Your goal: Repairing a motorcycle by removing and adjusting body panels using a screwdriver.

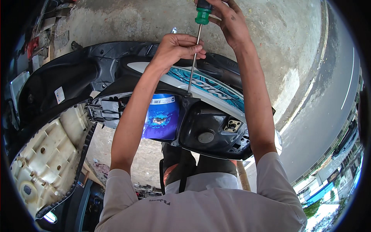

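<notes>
My right hand [228, 25] holds the black-and-green handle of a long screwdriver [202, 15] at the top of the view. Lower on the metal shaft, my left hand [174, 50] has its thumb and fingers around it. The shaft runs down to the black scooter frame, its tip at a fixing point beside a white body panel [208, 89] with teal patterned graphics. Just below that point are a blue cylindrical container [162, 120] and a black moulded tray [201, 129] with a round cap and a metal fitting.
An open seat [54, 150] shows its beige ribbed underside at the left, beside long black scooter bodywork [65, 69]. Concrete ground [274, 31] surrounds the scooter. A road [317, 131] curves along the right, with parked vehicles beyond. Assorted scrap items [42, 34] lie at the upper left.
</notes>
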Available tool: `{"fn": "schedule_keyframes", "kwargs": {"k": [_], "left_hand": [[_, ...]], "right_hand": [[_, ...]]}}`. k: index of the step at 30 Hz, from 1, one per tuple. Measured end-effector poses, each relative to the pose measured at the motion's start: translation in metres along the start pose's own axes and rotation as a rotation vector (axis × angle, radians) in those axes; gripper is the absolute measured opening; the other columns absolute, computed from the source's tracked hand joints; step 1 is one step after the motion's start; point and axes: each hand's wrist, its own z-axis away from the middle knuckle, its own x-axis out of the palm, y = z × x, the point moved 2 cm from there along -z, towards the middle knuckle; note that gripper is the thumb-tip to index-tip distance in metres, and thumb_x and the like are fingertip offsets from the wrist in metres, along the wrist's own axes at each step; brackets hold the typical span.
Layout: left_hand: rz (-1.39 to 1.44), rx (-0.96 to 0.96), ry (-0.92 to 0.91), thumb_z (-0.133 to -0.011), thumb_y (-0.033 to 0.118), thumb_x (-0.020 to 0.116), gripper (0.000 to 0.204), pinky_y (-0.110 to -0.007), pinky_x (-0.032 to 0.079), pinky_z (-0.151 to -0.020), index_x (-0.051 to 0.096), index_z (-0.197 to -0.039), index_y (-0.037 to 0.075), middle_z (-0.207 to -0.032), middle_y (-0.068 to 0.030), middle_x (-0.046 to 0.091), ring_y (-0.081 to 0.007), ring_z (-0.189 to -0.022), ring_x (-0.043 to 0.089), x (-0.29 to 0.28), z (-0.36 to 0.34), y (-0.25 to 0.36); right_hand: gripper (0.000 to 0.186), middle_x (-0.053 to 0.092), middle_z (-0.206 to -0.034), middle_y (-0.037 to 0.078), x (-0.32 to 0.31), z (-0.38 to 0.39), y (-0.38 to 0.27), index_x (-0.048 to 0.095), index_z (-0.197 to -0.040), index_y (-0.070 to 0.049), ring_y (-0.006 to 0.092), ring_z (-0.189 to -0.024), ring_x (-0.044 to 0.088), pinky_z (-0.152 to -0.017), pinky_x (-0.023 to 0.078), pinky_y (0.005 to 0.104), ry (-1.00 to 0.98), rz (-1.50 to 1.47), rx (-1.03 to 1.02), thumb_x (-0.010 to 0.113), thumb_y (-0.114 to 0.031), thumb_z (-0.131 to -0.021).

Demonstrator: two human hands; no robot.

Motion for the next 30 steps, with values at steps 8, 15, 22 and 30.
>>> {"fn": "schedule_keyframes", "kwargs": {"k": [8, 15, 22, 30], "left_hand": [[-0.268, 0.009, 0.007, -0.081, 0.016, 0.068, 0.019, -0.027, 0.051, -0.056, 0.059, -0.091, 0.002, -0.068, -0.004, 0.058, -0.0132, -0.062, 0.059, 0.021, -0.009, -0.004], [0.333, 0.091, -0.133, -0.089, 0.008, 0.051, 0.035, -0.035, 0.051, -0.085, 0.047, -0.123, -0.003, -0.11, -0.0205, 0.059, -0.0255, -0.104, 0.059, 0.018, 0.013, -0.004], [-0.077, 0.148, 0.018, -0.076, 0.001, 0.068, 0.011, -0.03, 0.055, -0.07, 0.058, -0.079, -0.001, -0.075, -0.0118, 0.064, -0.0195, -0.075, 0.066, 0.002, 0.008, -0.002], [0.094, 0.037, -0.107, -0.089, 0.018, 0.056, 0.022, -0.033, 0.053, -0.071, 0.055, -0.101, -0.001, -0.081, -0.0062, 0.057, -0.0144, -0.076, 0.058, 0.035, 0.005, -0.008]], "right_hand": [[0.035, 0.062, -0.088, 0.01, 0.009, -0.01, 0.007, 0.058, -0.099, 0.0, 0.0174, -0.072, 0.06, -0.065, 0.047, 0.0269, -0.197, 0.217, -0.028, 0.072, -0.024, -0.077], [0.041, 0.063, -0.095, 0.008, -0.002, -0.007, 0.005, 0.054, -0.111, 0.001, 0.0168, -0.094, 0.057, -0.078, 0.046, 0.0312, -0.152, 0.052, 0.038, 0.064, -0.026, -0.082], [0.044, 0.061, -0.092, 0.01, 0.021, 0.012, -0.004, 0.053, -0.109, 0.002, 0.0169, -0.079, 0.061, -0.067, 0.05, 0.0299, -0.082, 0.127, -0.015, 0.072, -0.022, -0.077], [0.044, 0.06, -0.085, 0.009, 0.033, 0.016, -0.009, 0.053, -0.103, 0.003, 0.0161, -0.072, 0.061, -0.061, 0.051, 0.0286, 0.07, 0.263, -0.11, 0.073, -0.027, -0.077]]}}
